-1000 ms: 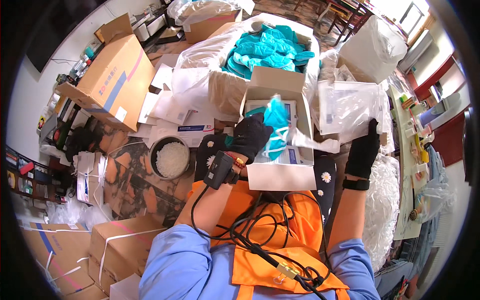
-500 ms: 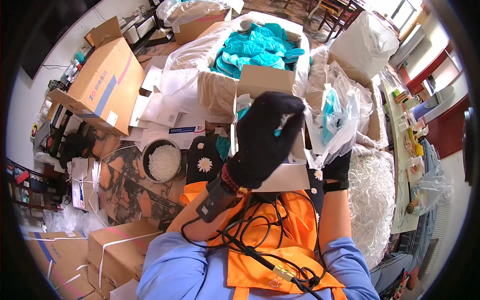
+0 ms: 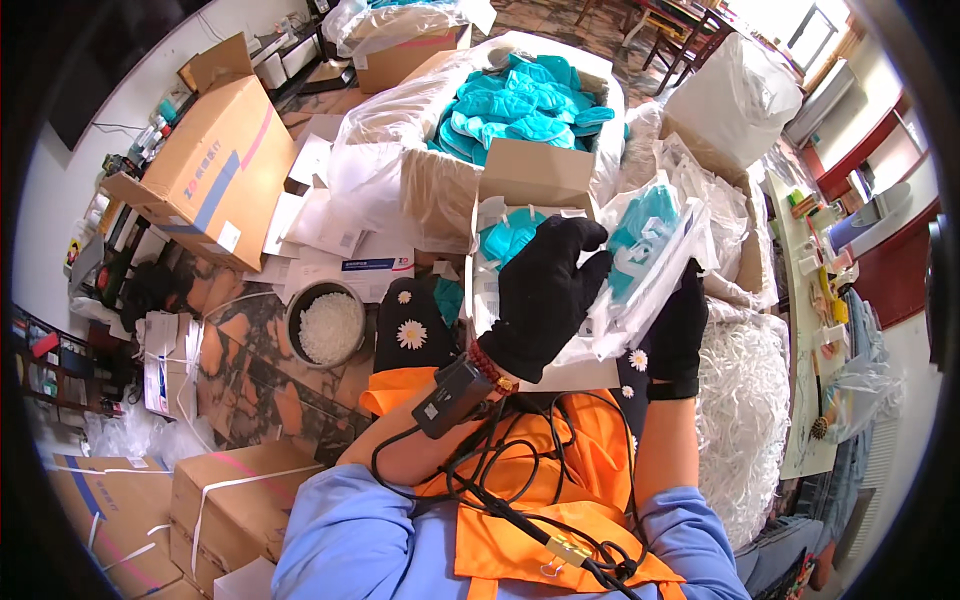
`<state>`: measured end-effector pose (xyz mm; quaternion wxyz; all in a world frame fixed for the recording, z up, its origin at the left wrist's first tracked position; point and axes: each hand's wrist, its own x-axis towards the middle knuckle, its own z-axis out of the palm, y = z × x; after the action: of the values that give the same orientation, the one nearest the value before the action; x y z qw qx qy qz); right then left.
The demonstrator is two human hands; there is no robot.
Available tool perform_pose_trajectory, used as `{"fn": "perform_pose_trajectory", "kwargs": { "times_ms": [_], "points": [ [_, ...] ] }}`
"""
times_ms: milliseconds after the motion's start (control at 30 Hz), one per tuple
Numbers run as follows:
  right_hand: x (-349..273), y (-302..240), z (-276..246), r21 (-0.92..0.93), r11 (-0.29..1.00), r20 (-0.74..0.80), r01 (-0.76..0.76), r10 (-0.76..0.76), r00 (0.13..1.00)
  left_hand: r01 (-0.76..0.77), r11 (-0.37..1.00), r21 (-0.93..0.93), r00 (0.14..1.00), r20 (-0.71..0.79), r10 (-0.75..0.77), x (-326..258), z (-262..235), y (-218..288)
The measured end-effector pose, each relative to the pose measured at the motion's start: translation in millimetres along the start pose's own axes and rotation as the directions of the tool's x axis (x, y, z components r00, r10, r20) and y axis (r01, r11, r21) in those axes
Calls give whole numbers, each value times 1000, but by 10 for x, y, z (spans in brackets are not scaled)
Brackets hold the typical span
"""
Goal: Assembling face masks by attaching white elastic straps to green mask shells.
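Note:
My left hand (image 3: pixel 548 292), in a black glove, is over a small open carton (image 3: pixel 540 168) on my lap. Its thumb and forefinger stand apart, with nothing visible between them. Inside the carton, left of that hand, a teal face mask (image 3: pixel 510 238) shows. My right hand (image 3: pixel 680 322), also gloved in black, grips a stack of clear plastic bags (image 3: pixel 655 290) from the right side; its fingers are partly hidden behind them. Another teal mask (image 3: pixel 640 235) shows within the top bag, close to my left fingertips.
Beyond the carton stands a large plastic-lined box (image 3: pixel 440 190) heaped with teal masks. A lined box (image 3: pixel 755 215) and a sack of white strips (image 3: pixel 740 410) are on the right. Left are a bowl of white bits (image 3: pixel 330 325) and cardboard boxes (image 3: pixel 215 165). A cable (image 3: pixel 500 440) crosses my lap.
My left hand has lowered slightly, and its thumb and forefinger have parted from a small white and teal bit. The bags in my right hand have turned, showing the mask more fully.

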<state>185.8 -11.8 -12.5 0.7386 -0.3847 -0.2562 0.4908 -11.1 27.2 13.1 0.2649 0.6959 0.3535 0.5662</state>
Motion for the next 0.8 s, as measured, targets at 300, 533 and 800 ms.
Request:
{"fn": "perform_pose_trajectory", "kwargs": {
  "times_ms": [300, 533, 800],
  "points": [
    [32, 70, -232, -312, 935, 1, 171, -180, 984, 335, 920, -204, 939, 152, -308, -57, 160, -301],
    [-9, 6, -132, -565, 776, 5, 280, -336, 942, 343, 872, -350, 924, 295, -245, -89, 134, -526],
    [114, -121, -237, -413, 889, -147, 198, -279, 949, 658, 557, -507, 738, 288, -611, -79, 101, -365]
  ]
}}
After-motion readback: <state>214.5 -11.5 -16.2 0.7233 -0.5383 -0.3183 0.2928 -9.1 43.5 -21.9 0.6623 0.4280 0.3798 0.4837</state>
